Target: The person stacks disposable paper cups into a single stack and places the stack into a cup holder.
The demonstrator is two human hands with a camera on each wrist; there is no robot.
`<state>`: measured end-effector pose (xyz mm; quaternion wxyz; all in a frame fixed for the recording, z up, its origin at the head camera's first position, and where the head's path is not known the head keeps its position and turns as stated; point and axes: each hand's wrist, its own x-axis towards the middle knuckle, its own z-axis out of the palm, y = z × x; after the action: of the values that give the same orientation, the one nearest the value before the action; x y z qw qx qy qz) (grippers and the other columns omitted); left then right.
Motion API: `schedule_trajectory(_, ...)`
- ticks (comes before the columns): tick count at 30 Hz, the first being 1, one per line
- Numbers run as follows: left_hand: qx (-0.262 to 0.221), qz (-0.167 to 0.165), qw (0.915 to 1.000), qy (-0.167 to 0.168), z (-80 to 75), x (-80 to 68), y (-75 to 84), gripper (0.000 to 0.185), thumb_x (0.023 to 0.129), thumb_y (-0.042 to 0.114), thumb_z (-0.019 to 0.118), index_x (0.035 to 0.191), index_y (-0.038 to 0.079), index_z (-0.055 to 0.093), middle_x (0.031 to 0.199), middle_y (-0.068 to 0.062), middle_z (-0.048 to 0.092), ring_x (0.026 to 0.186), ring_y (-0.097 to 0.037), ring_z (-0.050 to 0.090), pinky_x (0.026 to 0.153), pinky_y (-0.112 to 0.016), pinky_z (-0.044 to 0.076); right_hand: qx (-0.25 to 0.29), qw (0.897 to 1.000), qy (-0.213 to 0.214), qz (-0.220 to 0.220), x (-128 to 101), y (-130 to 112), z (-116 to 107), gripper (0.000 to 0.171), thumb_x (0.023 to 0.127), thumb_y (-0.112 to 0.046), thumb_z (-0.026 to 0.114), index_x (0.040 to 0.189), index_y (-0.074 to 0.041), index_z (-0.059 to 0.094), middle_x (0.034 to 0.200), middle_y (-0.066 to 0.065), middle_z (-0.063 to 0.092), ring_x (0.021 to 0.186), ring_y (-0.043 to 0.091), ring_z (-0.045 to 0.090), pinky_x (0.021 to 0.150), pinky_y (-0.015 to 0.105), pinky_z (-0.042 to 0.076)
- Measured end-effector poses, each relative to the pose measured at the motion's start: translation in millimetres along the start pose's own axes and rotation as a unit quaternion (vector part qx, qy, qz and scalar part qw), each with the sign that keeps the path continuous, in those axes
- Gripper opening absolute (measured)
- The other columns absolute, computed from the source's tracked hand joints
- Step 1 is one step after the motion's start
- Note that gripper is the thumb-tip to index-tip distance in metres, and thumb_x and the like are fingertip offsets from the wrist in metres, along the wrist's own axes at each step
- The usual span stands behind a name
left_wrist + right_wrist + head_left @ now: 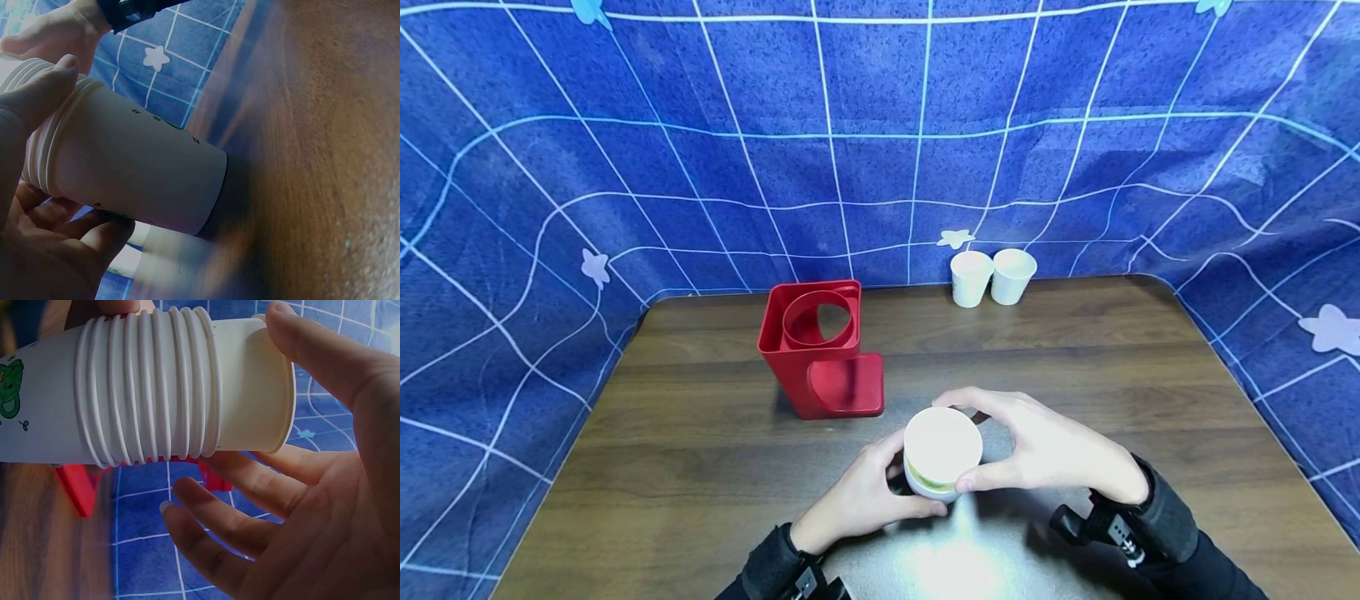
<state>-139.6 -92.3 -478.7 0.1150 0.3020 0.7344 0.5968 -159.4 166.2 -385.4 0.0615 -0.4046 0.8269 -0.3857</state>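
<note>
Cup stack (942,454), gripped; fingers (262,481) on both sides

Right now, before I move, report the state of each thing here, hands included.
Left hand: curled round the cup stack
Right hand: thumb and fingers about the stack's top end
Cup stack: nested, upright, held
Red stand: upright, ring empty
Left back cup: upright
Right back cup: upright

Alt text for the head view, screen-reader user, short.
A person's left hand and right hand hold a stack of white paper cups over a wooden table. A red holder with a round opening stands farther back to the left; two white cups stand near the far edge, before a blue gridded cloth.
</note>
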Motion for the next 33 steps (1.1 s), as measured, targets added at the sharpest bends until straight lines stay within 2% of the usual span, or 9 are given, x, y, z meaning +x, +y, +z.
schedule_trajectory(10, -0.007, -0.010, 0.9999, -0.005, -0.2, 0.3, 1.8, 0.078, 0.078, 0.019, 0.092, 0.146, 0.022, 0.052, 0.137, 0.000, 0.062, 0.123, -0.015, 0.061, 0.105, -0.029, 0.054, 0.003, 1.000, -0.019, 0.004, 0.4, 3.5, 2.0, 0.065, 0.085, -0.047, 0.083, 0.140, -0.026, 0.055, 0.129, -0.012, 0.065, 0.113, 0.008, 0.063, 0.095, 0.040, 0.056)
schedule_trajectory(33, -0.006, -0.019, 0.9998, -0.007, -0.9, 0.7, 2.3, 0.077, 0.079, 0.019, 0.091, 0.145, 0.022, 0.053, 0.136, 0.001, 0.063, 0.121, -0.015, 0.061, 0.105, -0.028, 0.053, 0.006, 0.999, -0.043, -0.007, 2.7, 7.5, 4.5, 0.063, 0.088, -0.047, 0.081, 0.139, -0.022, 0.055, 0.131, -0.008, 0.065, 0.115, 0.009, 0.063, 0.097, 0.040, 0.057)
